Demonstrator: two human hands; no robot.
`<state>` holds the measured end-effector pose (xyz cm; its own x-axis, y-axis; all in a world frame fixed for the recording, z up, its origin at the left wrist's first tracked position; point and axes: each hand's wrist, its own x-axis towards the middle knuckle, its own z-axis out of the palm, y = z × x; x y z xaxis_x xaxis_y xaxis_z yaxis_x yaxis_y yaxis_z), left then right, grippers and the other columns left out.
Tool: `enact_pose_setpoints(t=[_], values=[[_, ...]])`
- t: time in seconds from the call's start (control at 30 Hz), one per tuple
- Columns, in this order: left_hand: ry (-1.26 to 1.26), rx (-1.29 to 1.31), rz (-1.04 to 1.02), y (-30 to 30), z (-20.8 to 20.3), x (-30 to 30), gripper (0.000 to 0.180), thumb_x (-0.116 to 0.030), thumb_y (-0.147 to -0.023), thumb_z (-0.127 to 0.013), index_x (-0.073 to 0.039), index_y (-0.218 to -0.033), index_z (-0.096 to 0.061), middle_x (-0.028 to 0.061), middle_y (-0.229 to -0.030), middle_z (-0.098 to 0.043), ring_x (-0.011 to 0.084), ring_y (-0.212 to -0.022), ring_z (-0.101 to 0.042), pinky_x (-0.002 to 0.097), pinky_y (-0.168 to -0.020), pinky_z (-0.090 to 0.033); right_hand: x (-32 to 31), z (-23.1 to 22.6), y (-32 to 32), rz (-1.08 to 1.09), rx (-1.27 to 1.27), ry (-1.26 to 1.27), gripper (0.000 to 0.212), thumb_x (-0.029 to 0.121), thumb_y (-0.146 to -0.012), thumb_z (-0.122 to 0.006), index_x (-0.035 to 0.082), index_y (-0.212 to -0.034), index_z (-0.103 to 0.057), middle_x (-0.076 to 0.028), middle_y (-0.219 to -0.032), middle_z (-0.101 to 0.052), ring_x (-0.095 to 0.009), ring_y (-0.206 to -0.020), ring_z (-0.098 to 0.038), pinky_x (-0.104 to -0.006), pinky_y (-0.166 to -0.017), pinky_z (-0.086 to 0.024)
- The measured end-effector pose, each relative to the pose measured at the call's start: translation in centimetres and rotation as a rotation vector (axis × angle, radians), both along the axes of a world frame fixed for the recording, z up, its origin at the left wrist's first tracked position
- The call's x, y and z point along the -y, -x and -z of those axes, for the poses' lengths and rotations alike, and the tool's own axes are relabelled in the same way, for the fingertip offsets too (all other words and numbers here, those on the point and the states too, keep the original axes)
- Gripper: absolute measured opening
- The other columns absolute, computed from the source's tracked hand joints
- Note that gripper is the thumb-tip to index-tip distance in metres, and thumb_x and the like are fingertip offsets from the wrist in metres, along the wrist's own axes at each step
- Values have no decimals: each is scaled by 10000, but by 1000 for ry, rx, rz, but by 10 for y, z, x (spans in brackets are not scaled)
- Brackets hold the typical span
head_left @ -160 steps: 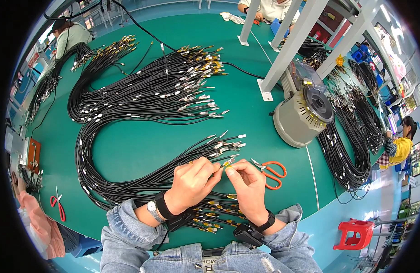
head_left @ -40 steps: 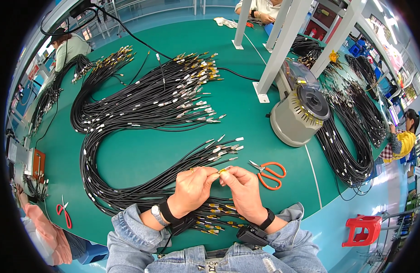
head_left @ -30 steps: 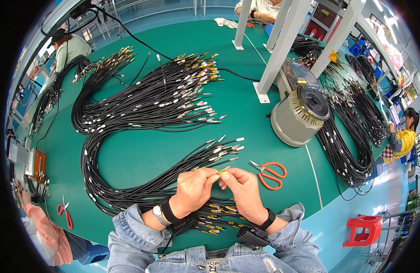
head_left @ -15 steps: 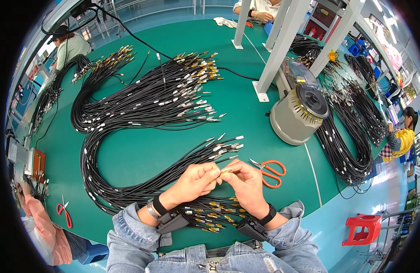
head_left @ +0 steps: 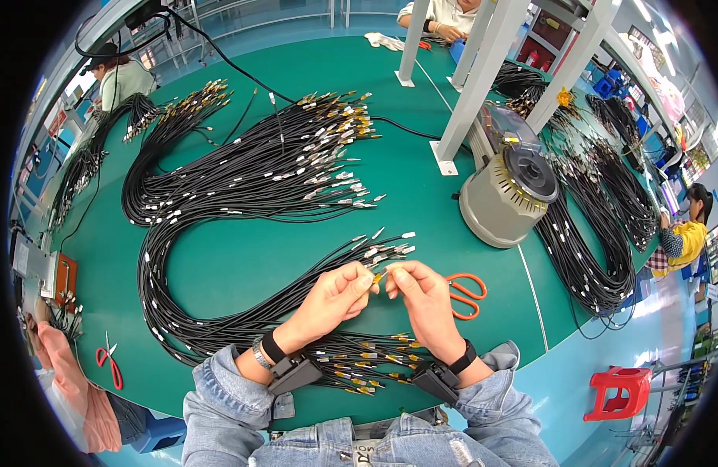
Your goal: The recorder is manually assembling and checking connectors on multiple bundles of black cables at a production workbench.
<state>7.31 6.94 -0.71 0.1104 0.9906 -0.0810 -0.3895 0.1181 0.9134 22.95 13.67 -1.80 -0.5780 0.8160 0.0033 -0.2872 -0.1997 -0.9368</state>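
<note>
My left hand (head_left: 337,297) is closed in a pinch on a cable end with a small yellow wrap (head_left: 378,279), which sticks out past the fingertips. Close beside its tip, my right hand (head_left: 423,300) has thumb and forefinger pressed together; whatever they hold is too small to make out. Under my forearms and hands runs a bundle of black cables (head_left: 258,317) with white labels, yellow-wrapped ends (head_left: 368,356) lying between my wrists. Orange-handled scissors (head_left: 474,292) lie just right of my right hand, which hides their blades.
A larger cable bundle (head_left: 242,167) curves across the green table (head_left: 445,222). A round grey tape dispenser (head_left: 499,202) stands near the white metal posts (head_left: 469,101). Red scissors (head_left: 110,362) lie at the left edge. Co-workers sit around, and a red stool (head_left: 620,391) stands at right.
My hands have drawn slightly apart and a little up, so the yellow-wrapped cable end now shows between them. The right hand covers the scissors' blades.
</note>
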Motion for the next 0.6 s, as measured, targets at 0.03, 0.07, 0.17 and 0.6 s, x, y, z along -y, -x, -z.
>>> enact_pose_setpoints(t=[0.03, 0.07, 0.17, 0.6], values=[[-8, -10, -35, -1, 1, 0, 235, -243, -951, -453, -23, -917, -528, -58, -571, -371, 33, -471, -288, 192, -430, -261, -1, 1, 0, 2, 0, -1, 176, 105, -910, -505, -34, -985, -583, -47, -808, -574, -112, -744, -519, -234, -698, -433], [-16, -20, -69, -1, 2, 0, 210, -222, -943, -476, -21, -947, -536, -55, -578, -388, 33, -477, -302, 192, -432, -268, -1, 1, 0, 2, 1, 16, 173, 103, -911, -502, -32, -982, -583, -43, -803, -571, -110, -743, -514, -234, -696, -428], [-87, -200, -154, -7, -2, -1, 174, -181, -906, -537, -17, -960, -561, -47, -610, -441, 29, -506, -352, 185, -448, -290, -1, 2, -1, 13, 4, 43, 167, 100, -912, -498, -28, -976, -582, -36, -793, -566, -104, -741, -505, -233, -690, -418], [-487, -1162, -198, -13, 8, -2, 154, -79, -718, -690, -12, -846, -635, 92, -814, -615, 242, -731, -560, 320, -661, -445, -48, -30, -50, 488, 84, -238, 180, 160, -882, -553, -8, -930, -600, -10, -783, -561, -75, -713, -494, -207, -663, -406]])
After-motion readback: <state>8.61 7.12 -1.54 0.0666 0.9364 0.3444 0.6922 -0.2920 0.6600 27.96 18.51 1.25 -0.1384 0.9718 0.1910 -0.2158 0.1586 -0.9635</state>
